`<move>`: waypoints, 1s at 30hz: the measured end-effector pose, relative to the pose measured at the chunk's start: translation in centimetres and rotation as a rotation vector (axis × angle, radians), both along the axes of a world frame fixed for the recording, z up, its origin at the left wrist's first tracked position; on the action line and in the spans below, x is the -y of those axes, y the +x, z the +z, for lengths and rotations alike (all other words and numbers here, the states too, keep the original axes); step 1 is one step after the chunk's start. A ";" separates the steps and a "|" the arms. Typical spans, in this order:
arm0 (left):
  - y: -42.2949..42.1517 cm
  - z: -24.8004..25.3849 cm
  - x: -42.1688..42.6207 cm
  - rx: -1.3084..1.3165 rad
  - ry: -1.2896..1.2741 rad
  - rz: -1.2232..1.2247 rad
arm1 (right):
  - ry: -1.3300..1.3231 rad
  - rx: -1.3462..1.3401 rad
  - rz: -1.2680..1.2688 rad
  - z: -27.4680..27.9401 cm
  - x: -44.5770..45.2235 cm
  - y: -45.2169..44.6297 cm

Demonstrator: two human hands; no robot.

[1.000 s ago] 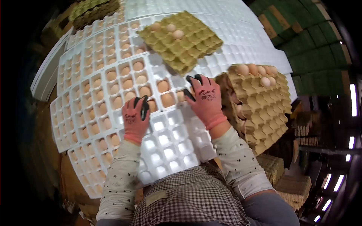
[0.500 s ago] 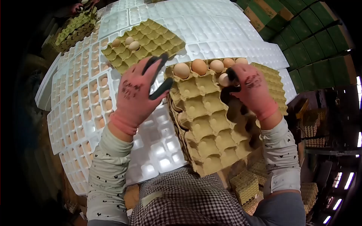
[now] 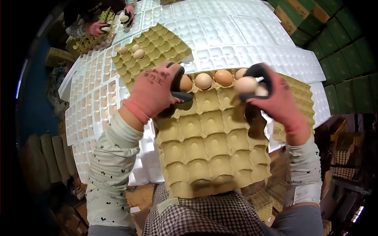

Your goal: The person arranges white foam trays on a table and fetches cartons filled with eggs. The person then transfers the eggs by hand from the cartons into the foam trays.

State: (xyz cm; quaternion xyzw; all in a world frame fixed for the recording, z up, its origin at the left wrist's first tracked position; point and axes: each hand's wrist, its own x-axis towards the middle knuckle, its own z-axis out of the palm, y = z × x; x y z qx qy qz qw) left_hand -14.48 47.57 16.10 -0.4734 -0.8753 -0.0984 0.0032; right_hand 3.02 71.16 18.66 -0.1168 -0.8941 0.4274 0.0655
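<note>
A brown pulp tray [image 3: 208,145] stands in front of me, with a row of eggs [image 3: 203,81] along its far edge. My left hand [image 3: 157,88], in a pink glove with dark fingertips, curls its fingers and thumb round an egg [image 3: 185,83] at the row's left end. On the right, my right hand [image 3: 271,94] is closed on two eggs [image 3: 247,85] above the tray's far right part. Most of the pulp tray's cups hold nothing.
White foam trays [image 3: 220,29] cover the table, those at left holding eggs. Another pulp tray [image 3: 161,45] with several eggs lies behind; one more [image 3: 299,98] is at right. A co-worker's gloved hands [image 3: 95,28] hold eggs at upper left. Green boxes [image 3: 346,63] are stacked at right.
The pulp tray now appears nearer and more squarely before me. My left hand has come onto the egg row's left end. My right hand has lifted two eggs.
</note>
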 end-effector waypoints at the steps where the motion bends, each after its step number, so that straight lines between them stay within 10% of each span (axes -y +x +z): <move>1: 0.0 0.2 -0.2 0.014 0.114 -0.058 | -0.360 -0.051 -0.068 0.4 -1.1 0.8; 2: -0.2 0.5 -0.2 0.104 0.221 -0.079 | -0.719 -0.097 -0.135 0.7 -2.1 1.5; 4: -0.7 0.9 0.0 0.286 0.428 -0.136 | -0.543 0.013 -0.109 1.1 -4.5 1.8; 6: -0.6 0.7 -0.8 0.106 0.310 -0.117 | 0.276 -0.129 -0.003 -0.4 -4.9 0.7; 12: 2.1 1.2 -3.9 -0.049 -0.038 -0.030 | 0.814 0.002 -0.028 -1.4 -2.4 -2.0; 18: 0.5 -1.7 5.7 0.921 0.995 -0.226 | 0.185 -0.221 -0.219 0.3 -1.5 1.5; 22: 2.2 -6.6 17.9 1.302 1.086 0.130 | 0.045 -0.165 -0.300 0.9 3.2 4.3; 30: -7.6 -15.2 38.9 -0.003 0.172 0.785 | 0.013 -0.090 -0.020 0.7 24.4 4.1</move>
